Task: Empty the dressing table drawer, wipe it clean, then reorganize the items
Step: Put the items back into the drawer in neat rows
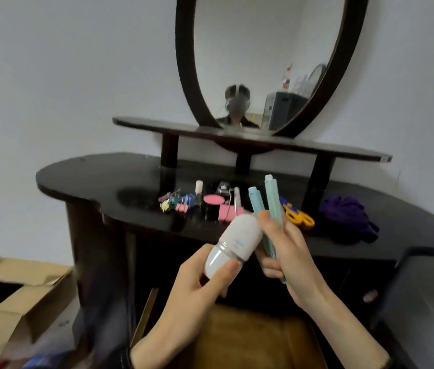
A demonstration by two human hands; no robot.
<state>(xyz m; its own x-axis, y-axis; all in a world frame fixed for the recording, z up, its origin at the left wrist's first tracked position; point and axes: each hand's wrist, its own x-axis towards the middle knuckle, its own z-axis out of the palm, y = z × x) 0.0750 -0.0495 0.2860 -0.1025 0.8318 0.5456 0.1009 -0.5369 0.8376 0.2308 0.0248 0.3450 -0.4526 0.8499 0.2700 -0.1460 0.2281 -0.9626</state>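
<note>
Dark brown, glossy wood makes the bench (104, 179), and most of the small things lie on its top in a loose group. At the left of this group is a heap of small coloured binder clips (177, 202). Next to them stands a black pot with a pink lid (213, 202), and a large pink binder clip (228, 213) lies just beside the pot. A small white tube (199, 186) stands upright behind the clips. Further right lie yellow scissors (299, 217) with purple parts, and near them a crumpled purple cloth (349, 217).

Both hands are up in front of the bench edge. The left grip (200, 283) holds a white capsule-shaped bottle (233, 245), with the thumb on its lower end and the fingers curled behind it. The bottle is tilted, its upper end toward the right. The right grip (290, 257) is closed around two pale teal pens (273, 201), which point upward. The bottle's upper end is just beside the pens; whether they touch cannot be told.

Under the wrists the drawer (250, 339) seems to show as a blurred brown wooden surface. At the back of the bench a narrow shelf (343, 151) stands on short posts, and an oval mirror (184, 75) in a dark frame rises over it. On the floor at the left stands an open cardboard box (11, 302).
</note>
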